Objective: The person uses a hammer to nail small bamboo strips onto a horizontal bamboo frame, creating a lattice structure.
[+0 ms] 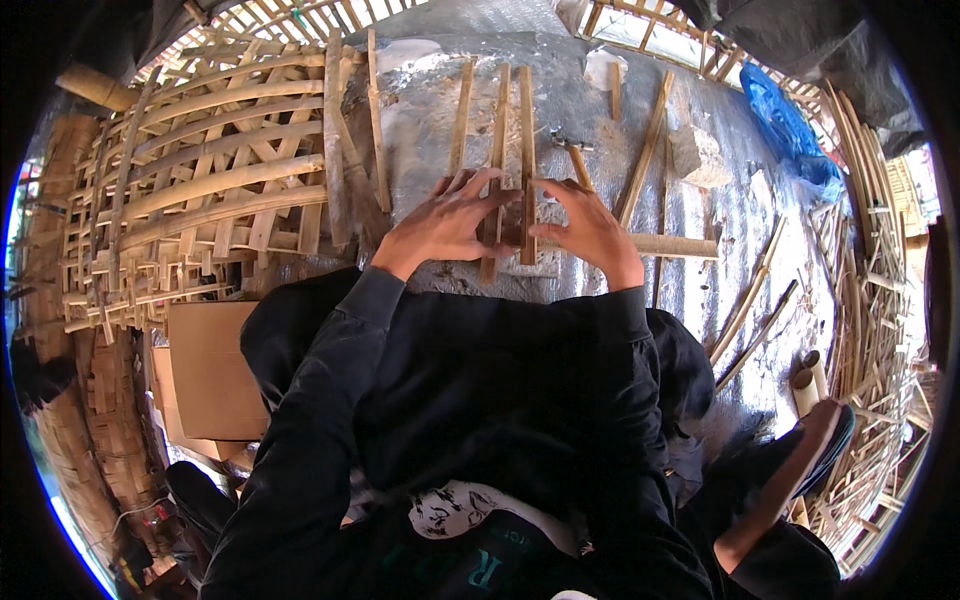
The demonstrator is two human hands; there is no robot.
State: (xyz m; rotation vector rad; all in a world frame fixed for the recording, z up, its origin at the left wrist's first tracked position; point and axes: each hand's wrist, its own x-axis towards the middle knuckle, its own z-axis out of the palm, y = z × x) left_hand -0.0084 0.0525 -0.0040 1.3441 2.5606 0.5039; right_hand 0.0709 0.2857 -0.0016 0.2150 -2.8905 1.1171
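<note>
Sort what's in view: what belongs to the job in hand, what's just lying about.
Seemingly in the job:
two bamboo strips between the left hand and right hand
probably the hammer beyond the right hand

Seemingly lying about:
blue plastic sheeting
cardboard box
bamboo tubes
pale block
</note>
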